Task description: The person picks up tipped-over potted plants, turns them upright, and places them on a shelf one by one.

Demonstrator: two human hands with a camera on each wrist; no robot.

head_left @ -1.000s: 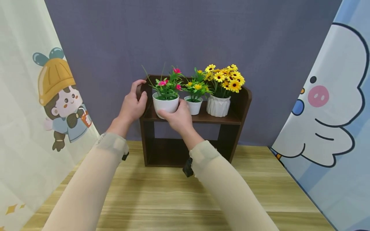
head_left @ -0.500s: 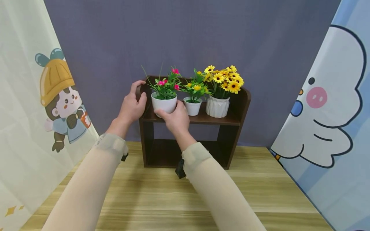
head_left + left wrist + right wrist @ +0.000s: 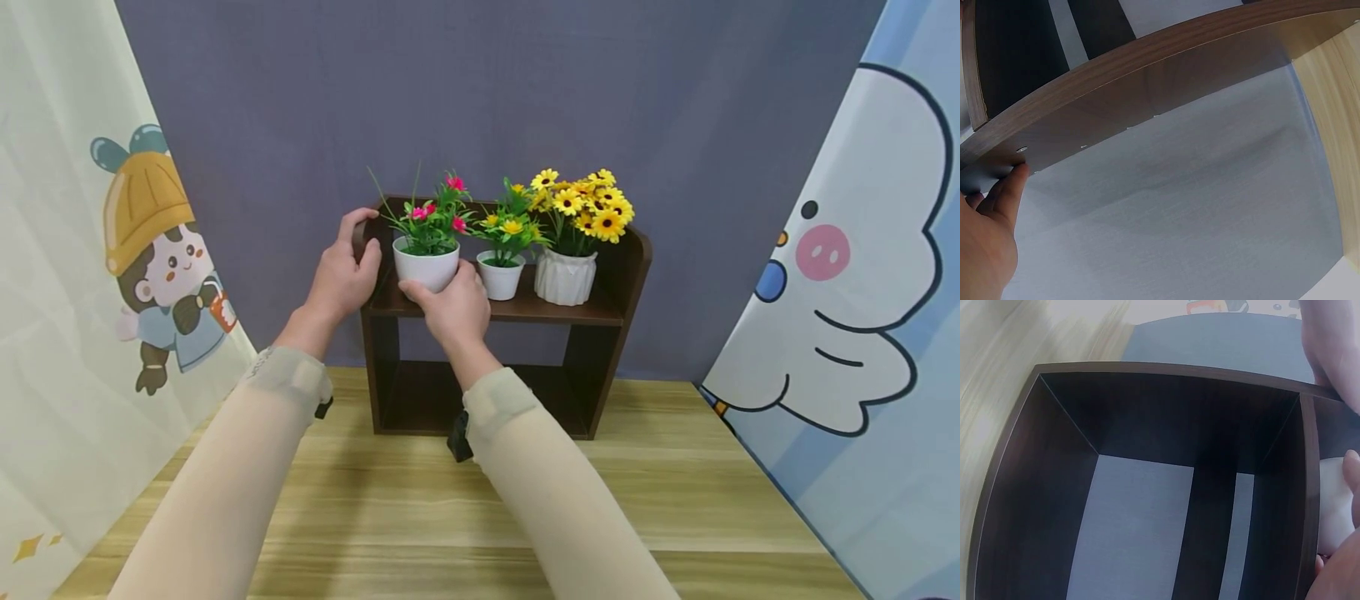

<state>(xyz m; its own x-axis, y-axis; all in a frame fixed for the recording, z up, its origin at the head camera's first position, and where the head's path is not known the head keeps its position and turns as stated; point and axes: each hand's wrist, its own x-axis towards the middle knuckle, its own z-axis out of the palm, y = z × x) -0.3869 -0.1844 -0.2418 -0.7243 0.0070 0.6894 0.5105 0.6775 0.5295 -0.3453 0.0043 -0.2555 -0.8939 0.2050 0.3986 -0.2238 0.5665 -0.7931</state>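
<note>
My right hand [image 3: 457, 310] holds a rounded white flowerpot [image 3: 426, 268] with pink flowers and green leaves, its thumb across the front. This pot stands at the left end of the upper level of a dark brown wooden shelf [image 3: 562, 313]. In the right wrist view, part of the white pot [image 3: 1334, 503] shows beside the thumb. My left hand [image 3: 341, 271] grips the shelf's left side panel near its top; in the left wrist view, fingers [image 3: 1013, 194] lie against the panel's outer face [image 3: 1166, 87].
Right of the held pot stand a small white pot [image 3: 501, 280] with yellow flowers and a ribbed white pot [image 3: 566, 279] with yellow daisies. The shelf stands on a wood-grain table [image 3: 420, 517]. Behind it hangs a grey curtain [image 3: 480, 92]; printed cloths flank both sides.
My right hand and the pink-flowered pot have shifted slightly left, away from the small yellow-flowered pot. The left hand stays on the side panel.
</note>
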